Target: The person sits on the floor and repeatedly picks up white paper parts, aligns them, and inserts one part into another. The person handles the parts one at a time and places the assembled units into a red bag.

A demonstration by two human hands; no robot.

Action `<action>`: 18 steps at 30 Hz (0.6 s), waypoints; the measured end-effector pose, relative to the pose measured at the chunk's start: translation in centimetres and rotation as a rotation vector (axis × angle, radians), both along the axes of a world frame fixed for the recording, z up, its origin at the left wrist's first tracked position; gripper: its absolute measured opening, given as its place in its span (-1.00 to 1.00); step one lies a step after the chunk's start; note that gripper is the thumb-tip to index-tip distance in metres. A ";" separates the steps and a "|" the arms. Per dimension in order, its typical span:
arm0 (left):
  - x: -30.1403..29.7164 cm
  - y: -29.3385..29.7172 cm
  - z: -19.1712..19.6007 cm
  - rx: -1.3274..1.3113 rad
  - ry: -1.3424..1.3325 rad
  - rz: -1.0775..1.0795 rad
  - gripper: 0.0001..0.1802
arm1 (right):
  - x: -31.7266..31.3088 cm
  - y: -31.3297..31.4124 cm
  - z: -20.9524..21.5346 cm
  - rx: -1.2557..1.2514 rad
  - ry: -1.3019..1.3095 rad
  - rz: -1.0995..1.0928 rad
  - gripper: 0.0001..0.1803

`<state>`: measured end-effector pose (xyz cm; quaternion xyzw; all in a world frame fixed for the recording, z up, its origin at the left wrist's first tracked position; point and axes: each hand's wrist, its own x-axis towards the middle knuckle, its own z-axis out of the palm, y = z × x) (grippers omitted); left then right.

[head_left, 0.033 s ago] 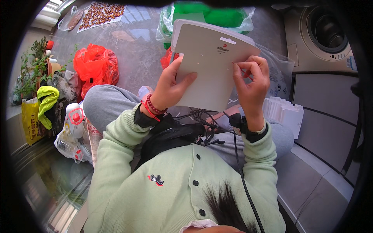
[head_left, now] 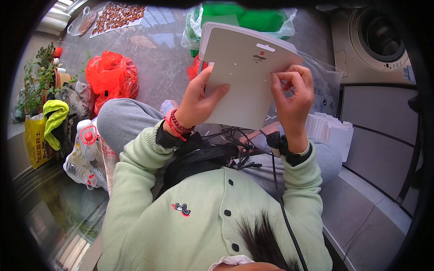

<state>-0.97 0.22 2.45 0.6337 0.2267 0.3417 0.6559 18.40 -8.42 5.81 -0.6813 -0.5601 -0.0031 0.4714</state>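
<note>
A pale grey card [head_left: 246,72] with rounded corners and a slot near its top edge is held up in front of the person, above the lap and tilted slightly to the right. The left hand [head_left: 196,101] grips the card's left edge, thumb on the near face and fingers spread behind it; a red beaded bracelet [head_left: 175,125] circles that wrist. The right hand [head_left: 294,97] closes on the card's right edge, its fingertips [head_left: 282,77] pinched together against the face, where something small and red shows between them, too small to make out. Both arms wear light green sleeves [head_left: 135,158], and a dark strap [head_left: 282,144] sits on the right wrist. Below the card, a black bag [head_left: 199,158] and a tangle of black cords [head_left: 235,140] lie in the lap, over grey trousers [head_left: 122,119]. Just right of the right knee a stack of white cards [head_left: 330,131] stands on the floor. Behind the card lies a clear plastic bag with green contents [head_left: 253,18]. Farther left on the grey floor [head_left: 153,58] sits a red plastic bag [head_left: 110,74], and a washing machine [head_left: 375,40] stands at the upper right.
</note>
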 end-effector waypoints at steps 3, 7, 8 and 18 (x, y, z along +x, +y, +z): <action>0.0 0.1 -0.1 0.019 -0.010 -0.005 -0.67 | 0.0 0.0 0.0 0.005 -0.007 -0.002 -0.88; 0.0 0.0 -0.2 0.025 -0.028 -0.007 -0.67 | 0.0 0.0 0.0 0.015 0.000 0.001 -0.88; 0.0 0.0 -0.2 0.019 -0.040 -0.010 -0.67 | 0.0 0.0 0.0 0.018 0.007 0.002 -0.88; -0.4 -0.5 0.0 0.091 0.033 -0.030 -0.70 | -0.1 0.0 0.0 0.004 -0.101 -0.050 -0.87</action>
